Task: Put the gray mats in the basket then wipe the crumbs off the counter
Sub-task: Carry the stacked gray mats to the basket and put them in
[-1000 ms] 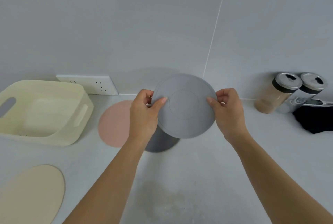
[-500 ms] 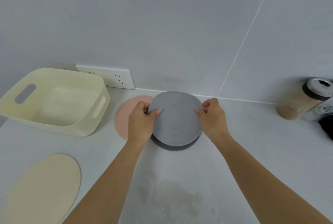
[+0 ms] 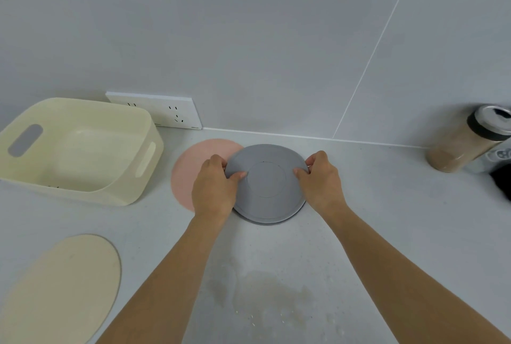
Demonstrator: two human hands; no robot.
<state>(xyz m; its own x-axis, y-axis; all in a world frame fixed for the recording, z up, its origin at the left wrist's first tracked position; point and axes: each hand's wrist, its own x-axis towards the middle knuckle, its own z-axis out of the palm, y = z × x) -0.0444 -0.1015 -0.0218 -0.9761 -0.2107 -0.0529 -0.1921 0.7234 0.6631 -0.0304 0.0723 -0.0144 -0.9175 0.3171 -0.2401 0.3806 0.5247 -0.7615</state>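
A round light gray mat with a circle embossed in its middle is held low over the counter. My left hand pinches its left edge and my right hand pinches its right edge. Under it lies a darker gray mat, of which only the near rim shows. The cream plastic basket with handle slots stands at the left and holds no mats. Pale crumbs and a faint stain lie on the counter between my forearms.
A pink round mat lies partly under the gray ones, and a beige oval mat sits at the near left. A wall socket is behind the basket. A jar of brown powder and a black cloth are at the right.
Both hands have brought the light gray mat down from an upright, lifted position until it lies almost flat on the darker gray mat. The view has swung left, so the jars moved toward the right edge.
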